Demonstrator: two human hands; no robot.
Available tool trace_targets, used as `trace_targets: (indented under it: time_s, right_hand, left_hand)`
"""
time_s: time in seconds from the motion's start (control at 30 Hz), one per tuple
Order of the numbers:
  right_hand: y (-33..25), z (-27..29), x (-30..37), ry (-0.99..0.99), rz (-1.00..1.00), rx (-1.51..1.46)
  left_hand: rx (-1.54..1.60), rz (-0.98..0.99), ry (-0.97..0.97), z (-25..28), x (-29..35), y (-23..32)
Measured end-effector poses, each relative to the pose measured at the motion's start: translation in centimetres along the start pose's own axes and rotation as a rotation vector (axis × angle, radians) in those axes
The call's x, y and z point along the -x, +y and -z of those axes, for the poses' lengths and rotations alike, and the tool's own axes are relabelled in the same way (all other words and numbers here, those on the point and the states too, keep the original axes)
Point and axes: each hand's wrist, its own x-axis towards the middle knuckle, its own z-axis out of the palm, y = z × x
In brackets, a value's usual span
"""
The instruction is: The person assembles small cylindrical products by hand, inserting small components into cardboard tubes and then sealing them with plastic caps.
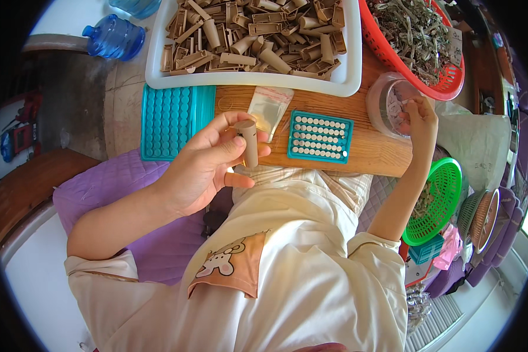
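My left hand (205, 155) grips a tan plastic tube-shaped part (249, 146) between thumb and fingers, in front of my chest. The part stands nearly upright, with a small dark mark or gap near its upper side. At the right, my right hand (418, 117) reaches into a clear round tub (379, 105) holding small pale pieces. Its thumb and fingertips are drawn together; what they pinch, if anything, is too small to make out. Between the hands a small teal tray (320, 157) holds rows of white round pieces. Beside my left hand lies a clear plastic bag (273, 111).
A white bin (252, 88) full of similar tan parts stands at the far side of the wooden table (381, 154). Right of it is a red basket (369, 29) of metallic-looking pieces. A larger teal tray (202, 100) sits left; a green basket (452, 196) stands lower right.
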Motion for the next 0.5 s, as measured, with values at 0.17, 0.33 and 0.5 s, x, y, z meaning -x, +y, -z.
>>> trace_targets:
  time_s: [0.17, 0.33, 0.5]
  right_hand:
    - [-0.7, 0.0, 1.2, 0.075, 0.058, -0.198]
    - [-2.9, -2.4, 3.1, 0.123, 0.039, -0.57]
    - [-6.3, -7.8, 7.2, -0.251, -0.012, -1.006]
  left_hand:
    - [0.107, 0.098, -0.032, 0.2, -0.2, -0.1]
    - [0.103, 0.104, 0.012, 0.2, -0.1, -0.2]
    - [0.106, 0.107, 0.037, 0.1, -0.1, -0.2]
